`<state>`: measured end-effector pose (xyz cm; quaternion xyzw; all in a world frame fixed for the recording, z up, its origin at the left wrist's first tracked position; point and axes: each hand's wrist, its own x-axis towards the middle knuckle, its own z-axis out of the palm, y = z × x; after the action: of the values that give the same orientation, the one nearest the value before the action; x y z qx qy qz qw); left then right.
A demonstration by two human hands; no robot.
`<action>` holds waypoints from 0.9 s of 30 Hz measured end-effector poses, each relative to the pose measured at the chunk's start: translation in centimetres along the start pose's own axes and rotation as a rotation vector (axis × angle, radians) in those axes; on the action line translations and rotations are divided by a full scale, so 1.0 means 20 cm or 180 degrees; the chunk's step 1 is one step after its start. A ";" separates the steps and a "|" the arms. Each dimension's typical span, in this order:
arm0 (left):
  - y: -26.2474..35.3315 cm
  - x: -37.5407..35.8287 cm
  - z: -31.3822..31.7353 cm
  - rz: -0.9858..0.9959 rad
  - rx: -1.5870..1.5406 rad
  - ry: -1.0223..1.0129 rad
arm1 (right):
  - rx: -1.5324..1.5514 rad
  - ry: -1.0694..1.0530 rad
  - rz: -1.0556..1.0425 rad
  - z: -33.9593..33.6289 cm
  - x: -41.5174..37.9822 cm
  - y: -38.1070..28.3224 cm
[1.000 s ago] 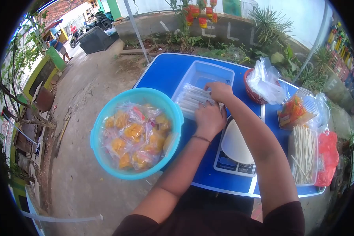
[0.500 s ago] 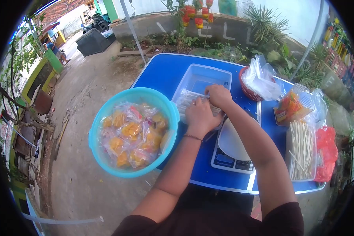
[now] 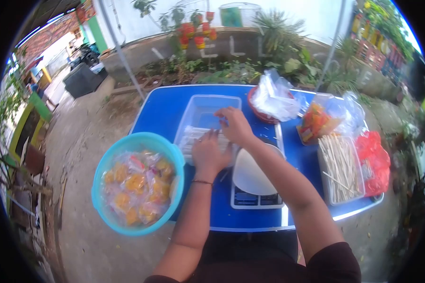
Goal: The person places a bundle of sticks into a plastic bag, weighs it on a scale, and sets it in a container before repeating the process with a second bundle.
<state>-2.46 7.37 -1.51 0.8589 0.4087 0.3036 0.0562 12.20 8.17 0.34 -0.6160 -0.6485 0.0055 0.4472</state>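
My left hand [image 3: 211, 153] lies over a bundle of slim white plastic-wrapped packs [image 3: 193, 139], its fingers stretched out across them. The packs fill the near part of a clear plastic container [image 3: 208, 101]. Just above and to the right hovers my right hand [image 3: 233, 125], fingers bent but apart, with nothing visible between them. Below my right forearm is a kitchen scale [image 3: 257, 200] bearing a pale oval tray [image 3: 255, 174]. A turquoise basin [image 3: 97, 188] of bagged orange-yellow food [image 3: 134, 183] stands to the left of my left hand.
The blue table [image 3: 212, 214] carries a red basket [image 3: 262, 113] of clear plastic bags [image 3: 274, 96] at the back. On the right are a container of orange pieces [image 3: 316, 120], a box of pale sticks [image 3: 340, 165] and a red plastic bag [image 3: 374, 162]. Metal poles [image 3: 123, 52] rise behind the table.
My right hand has lifted off the packs and its fingers have spread apart. My left hand stays on them. The camera has turned right, shifting the whole scene left.
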 end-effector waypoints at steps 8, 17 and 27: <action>0.26 -0.03 -0.05 0.1038 -0.0381 0.0116 | -0.0811 -0.0236 0.0803 -0.53 -0.46 -0.18; 0.85 -0.18 -0.10 0.2114 -0.1209 -0.0659 | -0.1129 0.0421 0.1242 -1.13 -0.92 -0.23; 1.25 -0.30 0.09 0.2814 -0.1666 -0.1094 | -0.1870 0.0314 0.1606 -1.50 -1.28 -0.12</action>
<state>12.39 -13.33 2.85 0.9435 -0.0961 0.2452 0.2012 23.78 -29.23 4.96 -0.8575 -0.4282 -0.1002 0.2670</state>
